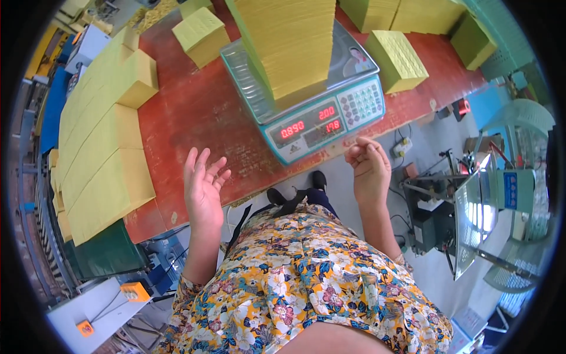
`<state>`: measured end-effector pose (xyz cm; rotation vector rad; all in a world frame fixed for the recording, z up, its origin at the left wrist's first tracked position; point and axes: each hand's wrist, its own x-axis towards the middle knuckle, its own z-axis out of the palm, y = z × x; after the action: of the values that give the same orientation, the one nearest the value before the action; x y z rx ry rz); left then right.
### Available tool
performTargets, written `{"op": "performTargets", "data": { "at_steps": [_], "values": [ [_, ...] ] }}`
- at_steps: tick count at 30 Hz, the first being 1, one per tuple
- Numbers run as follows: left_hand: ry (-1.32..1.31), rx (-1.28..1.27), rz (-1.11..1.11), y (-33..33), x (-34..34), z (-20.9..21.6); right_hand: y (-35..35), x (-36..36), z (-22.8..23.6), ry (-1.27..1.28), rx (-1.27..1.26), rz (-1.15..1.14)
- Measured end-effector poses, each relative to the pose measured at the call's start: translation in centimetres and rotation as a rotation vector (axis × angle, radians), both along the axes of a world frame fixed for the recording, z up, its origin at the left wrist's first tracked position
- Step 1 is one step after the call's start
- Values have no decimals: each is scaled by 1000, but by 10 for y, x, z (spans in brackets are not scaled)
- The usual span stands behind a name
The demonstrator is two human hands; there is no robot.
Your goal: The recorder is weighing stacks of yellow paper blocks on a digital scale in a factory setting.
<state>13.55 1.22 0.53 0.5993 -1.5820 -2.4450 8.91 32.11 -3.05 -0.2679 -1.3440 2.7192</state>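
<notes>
My left hand point(203, 186) is raised over the red table's front edge, palm up, fingers apart and empty. To the right, my right hand point(370, 168) hovers just off the same edge, its fingers curled in and pressed together, with nothing visible in them. Between and beyond the hands stands a teal counting scale point(321, 127) with a lit red display and a keypad. A tall stack of yellow paper sheets point(289, 53) rests on its metal pan, and neither hand touches it. The stack's top runs out of view.
Rows of yellow paper stacks point(106, 159) cover the table's left side. A single block point(200, 38) lies behind the scale's left, another block point(396, 62) on its right. The red table point(183, 118) shows worn paint. A caged fan point(522, 194) stands at the right.
</notes>
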Motion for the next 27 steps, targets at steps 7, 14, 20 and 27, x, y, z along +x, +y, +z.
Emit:
{"op": "performTargets", "data": {
  "at_steps": [7, 14, 20, 27],
  "values": [
    [80, 1, -113, 29, -4, 13, -8, 14, 10, 2, -108, -42],
    [89, 10, -91, 85, 10, 17, 19, 8, 13, 28, -157, 68],
    [76, -173, -241, 163, -4, 17, 79, 10, 14, 29, -155, 143],
    [675, -1064, -415, 298, -149, 20, 162, 34, 16, -107, -61, 163]
  ]
}}
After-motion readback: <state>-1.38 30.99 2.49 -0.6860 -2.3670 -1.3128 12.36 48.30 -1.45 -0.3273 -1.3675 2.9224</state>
